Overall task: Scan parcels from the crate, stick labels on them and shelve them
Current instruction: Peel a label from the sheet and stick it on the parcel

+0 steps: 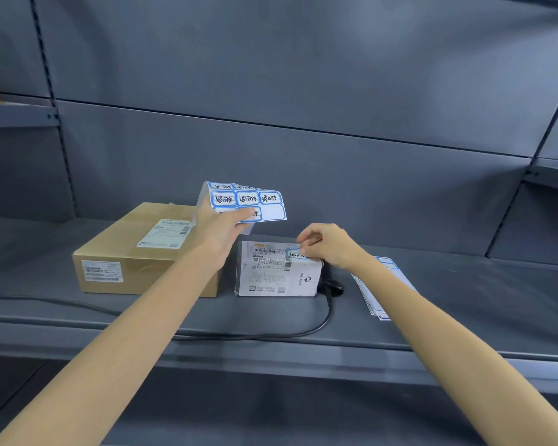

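The right fingers (306, 249) pinch a blue-edged label (295, 253) against the top right corner of the white parcel (276, 272), the right hand (327, 244) arched above it. The left fingers (244, 215) curl round the lower edge of a label sheet (247, 201), the left hand (219, 231) holding it in the air above and behind the parcel. The parcel sits mid-shelf (142, 313), near the front edge, with a brown box (136, 249) just beside it to the left. A black scanner (334, 287) touches its right side, the cable (239, 334) trailing along the shelf's front edge. More sheets (372, 294) lie to the right, partly under the right forearm.
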Available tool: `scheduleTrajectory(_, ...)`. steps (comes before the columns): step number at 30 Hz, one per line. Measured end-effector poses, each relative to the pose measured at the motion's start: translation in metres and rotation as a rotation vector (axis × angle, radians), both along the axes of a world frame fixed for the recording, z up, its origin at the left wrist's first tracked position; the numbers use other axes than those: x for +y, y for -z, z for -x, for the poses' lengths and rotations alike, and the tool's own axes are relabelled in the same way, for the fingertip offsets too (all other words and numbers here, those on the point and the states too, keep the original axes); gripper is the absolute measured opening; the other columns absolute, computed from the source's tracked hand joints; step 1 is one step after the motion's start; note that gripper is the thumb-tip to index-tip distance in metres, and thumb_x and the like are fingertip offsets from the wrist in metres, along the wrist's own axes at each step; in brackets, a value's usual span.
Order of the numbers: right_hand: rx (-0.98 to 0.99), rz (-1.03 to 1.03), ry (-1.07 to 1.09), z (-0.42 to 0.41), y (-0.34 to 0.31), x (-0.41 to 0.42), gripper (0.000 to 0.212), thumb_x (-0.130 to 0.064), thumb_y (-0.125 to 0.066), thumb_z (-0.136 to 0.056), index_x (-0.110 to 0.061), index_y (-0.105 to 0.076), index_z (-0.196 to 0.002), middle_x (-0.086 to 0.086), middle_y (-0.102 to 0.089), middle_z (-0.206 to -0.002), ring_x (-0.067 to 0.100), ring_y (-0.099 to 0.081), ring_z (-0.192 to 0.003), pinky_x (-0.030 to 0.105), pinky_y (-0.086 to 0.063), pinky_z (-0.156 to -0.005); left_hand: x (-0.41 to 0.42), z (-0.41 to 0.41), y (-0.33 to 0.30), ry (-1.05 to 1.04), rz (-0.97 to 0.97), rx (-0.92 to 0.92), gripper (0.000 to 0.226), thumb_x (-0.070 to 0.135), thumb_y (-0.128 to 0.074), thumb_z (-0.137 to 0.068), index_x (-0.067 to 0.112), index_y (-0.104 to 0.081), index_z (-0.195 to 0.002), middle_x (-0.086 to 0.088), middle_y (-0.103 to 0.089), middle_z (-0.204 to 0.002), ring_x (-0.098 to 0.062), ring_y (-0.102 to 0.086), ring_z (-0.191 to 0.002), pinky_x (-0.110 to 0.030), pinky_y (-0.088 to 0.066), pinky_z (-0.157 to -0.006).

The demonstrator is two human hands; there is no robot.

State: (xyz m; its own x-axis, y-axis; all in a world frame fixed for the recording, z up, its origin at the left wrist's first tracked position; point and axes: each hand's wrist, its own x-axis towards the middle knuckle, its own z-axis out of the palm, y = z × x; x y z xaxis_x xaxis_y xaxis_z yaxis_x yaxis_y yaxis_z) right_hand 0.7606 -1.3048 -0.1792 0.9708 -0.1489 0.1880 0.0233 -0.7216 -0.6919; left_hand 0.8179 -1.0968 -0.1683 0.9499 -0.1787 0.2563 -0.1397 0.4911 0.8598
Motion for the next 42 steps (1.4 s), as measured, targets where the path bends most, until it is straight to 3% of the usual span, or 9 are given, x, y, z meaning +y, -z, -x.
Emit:
scheduleTrajectory(3, -0.044, 0.170, 0.022, 0.000, 0.004, 0.001, 0.017, -0.014, -0.070, -0.081, -0.028, -0.063, -0.086, -0.014, -0.063, -0.085, 0.006, -0.058, -0.084, 0.029, -0.044, -0.092, -0.001, -0.001, 0.000, -0.001, 0.007, -0.003, 0.060, -0.020, -0.064, -0.076, 0.007, -0.047, -0.127, -0.005, -0.069, -0.111, -0.017, -0.070, -0.094, -0.033, -0.057, -0.080)
scheduleTrajectory(7, -0.129, 0.471, -0.018, 0.008, 0.009, 0.006, 0.011, -0.018, -0.063, -0.088, -0.024, -0.067, -0.096, -0.005, -0.057, -0.105, 0.014, -0.050, -0.097, 0.043, -0.041, -0.094, -0.002, 0.000, -0.001, 0.002, -0.002, -0.007, 0.061, -0.020, -0.064, -0.077, 0.006, -0.046, -0.129, -0.003, -0.068, -0.109, -0.015, -0.071, -0.092, -0.028, -0.058, -0.073)
scheduleTrajectory(14, -0.146, 0.596, -0.088, 0.043, 0.025, 0.023, 0.036, -0.027, -0.040, -0.100, -0.025, -0.053, -0.133, -0.009, -0.057, -0.132, 0.015, -0.051, -0.118, 0.026, -0.038, -0.089, -0.008, -0.002, 0.001, -0.003, -0.011, -0.017, 0.060, -0.020, -0.064, -0.076, 0.008, -0.048, -0.126, -0.008, -0.068, -0.112, -0.022, -0.070, -0.096, -0.042, -0.056, -0.086)
scheduleTrajectory(19, -0.186, 0.751, -0.130, 0.044, 0.030, 0.023, 0.041, -0.027, -0.040, -0.100, -0.021, -0.046, -0.140, -0.008, -0.047, -0.144, 0.014, -0.045, -0.128, 0.019, -0.031, -0.096, -0.010, 0.002, -0.001, 0.003, -0.052, -0.018, 0.058, -0.018, -0.065, -0.077, 0.012, -0.049, -0.124, -0.002, -0.068, -0.106, -0.017, -0.070, -0.091, -0.036, -0.058, -0.079)
scheduleTrajectory(23, 0.049, 0.221, -0.074, 0.047, 0.012, 0.026, 0.036, -0.032, -0.037, -0.102, -0.016, -0.056, -0.128, -0.002, -0.058, -0.130, 0.018, -0.049, -0.120, 0.023, -0.036, -0.092, -0.010, 0.008, -0.005, 0.039, -0.072, -0.021, 0.055, -0.019, -0.063, -0.078, 0.013, -0.049, -0.121, 0.001, -0.069, -0.101, -0.014, -0.070, -0.088, -0.028, -0.059, -0.072)
scheduleTrajectory(27, -0.069, -0.360, 0.156, 0.036, -0.004, 0.009, 0.039, -0.037, -0.042, -0.099, -0.011, -0.061, -0.121, 0.002, -0.060, -0.130, 0.019, -0.052, -0.124, 0.033, -0.038, -0.107, -0.013, 0.014, -0.004, 0.104, -0.093, -0.027, 0.055, -0.020, -0.064, -0.077, 0.012, -0.049, -0.120, -0.009, -0.067, -0.115, -0.027, -0.068, -0.102, -0.042, -0.055, -0.088)
scheduleTrajectory(31, 0.064, -0.976, -0.020, 0.030, -0.024, 0.001, 0.057, -0.050, -0.036, -0.100, -0.002, -0.055, -0.123, 0.016, -0.064, -0.122, 0.026, -0.062, -0.112, 0.038, -0.048, -0.098, -0.026, 0.023, 0.001, 0.199, -0.135, -0.068, 0.049, -0.022, -0.062, -0.076, 0.008, -0.052, -0.113, -0.017, -0.066, -0.117, -0.031, -0.068, -0.101, -0.041, -0.057, -0.084)
scheduleTrajectory(36, -0.033, -1.057, -0.122, 0.027, -0.044, 0.005, 0.044, -0.034, -0.045, -0.100, 0.002, -0.055, -0.124, 0.019, -0.065, -0.119, 0.031, -0.064, -0.109, 0.042, -0.055, -0.087, -0.041, 0.028, 0.005, 0.285, -0.208, -0.119, 0.058, -0.017, -0.067, -0.075, -0.002, -0.046, -0.127, -0.017, -0.067, -0.117, -0.029, -0.068, -0.101, -0.039, -0.057, -0.083)
scheduleTrajectory(42, -0.354, -1.007, 0.001, 0.041, -0.047, -0.046, 0.034, 0.002, -0.050, -0.093, -0.006, -0.056, -0.126, 0.015, -0.067, -0.115, 0.023, -0.068, -0.095, 0.029, -0.057, -0.074, -0.029, 0.019, 0.009, 0.126, -0.591, -0.243, 0.085, 0.016, -0.085, -0.069, 0.024, -0.038, -0.139, 0.004, -0.058, -0.129, -0.007, -0.052, -0.116, -0.029, -0.041, -0.099)
